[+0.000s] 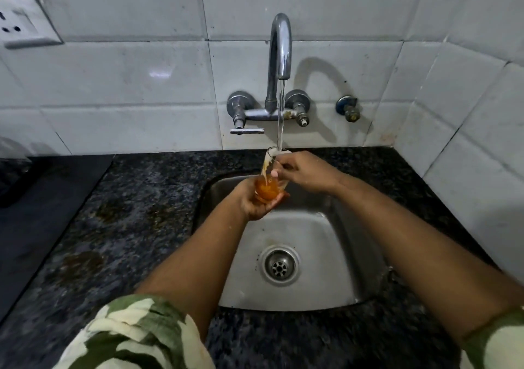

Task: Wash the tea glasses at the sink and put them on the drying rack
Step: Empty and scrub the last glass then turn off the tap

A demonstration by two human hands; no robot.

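A clear tea glass [268, 183] with orange-brown liquid in its bottom is held over the steel sink [326, 241], tilted with its mouth toward the tap. Water runs from the chrome tap [280, 45] into the glass mouth. My left hand [252, 201] cups the glass base from below. My right hand [303, 170] holds the upper part, fingers at the rim. No drying rack is in view.
Dark speckled granite counter [127, 198] surrounds the sink, with wet brownish stains on its left side. A black mat or hob [34, 212] lies far left. White tiled wall behind, a socket plate [22, 20] top left, a small valve [347, 108] right of the tap.
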